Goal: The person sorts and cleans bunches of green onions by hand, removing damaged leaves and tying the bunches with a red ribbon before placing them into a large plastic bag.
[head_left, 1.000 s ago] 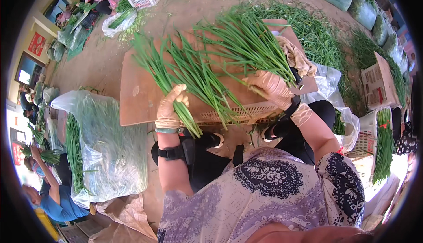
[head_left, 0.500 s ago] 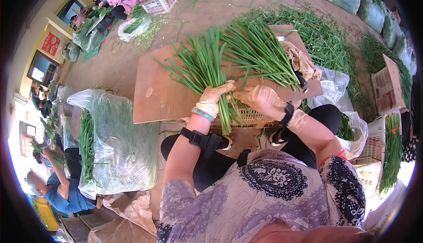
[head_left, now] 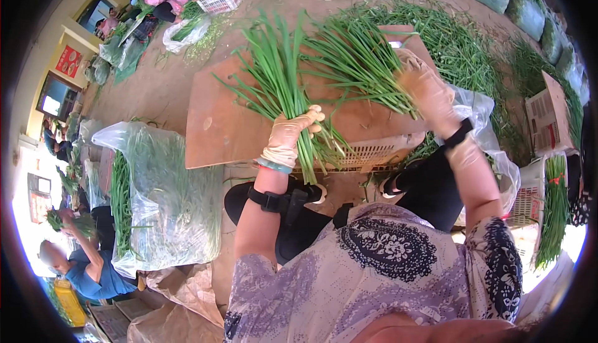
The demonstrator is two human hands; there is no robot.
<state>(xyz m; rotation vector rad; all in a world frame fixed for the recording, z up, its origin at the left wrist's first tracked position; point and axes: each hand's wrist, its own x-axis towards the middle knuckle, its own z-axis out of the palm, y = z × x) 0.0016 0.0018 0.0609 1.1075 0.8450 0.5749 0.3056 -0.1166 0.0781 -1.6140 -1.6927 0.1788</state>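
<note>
My left hand, in a thin pale glove, is wrapped round the lower part of a bunch of garlic chives. The long green leaves fan out away from me, and the cut stalk ends hang below the fist past the board's near edge. My right hand, gloved too, is at the right end of the brown board, smeared by motion. It is beside the stalk ends of a loose pile of garlic chives and partly covers a beige cloth. Its fingers cannot be made out.
A plastic crate supports the board. Loose greens cover the floor beyond it. A large clear bag of greens stands left, near a person in blue. At right are a tied bundle and a white crate.
My right hand has left the stalks beside my left hand and moved right and away, to the board's right end. My left hand keeps its grip, with the bunch shifted slightly left.
</note>
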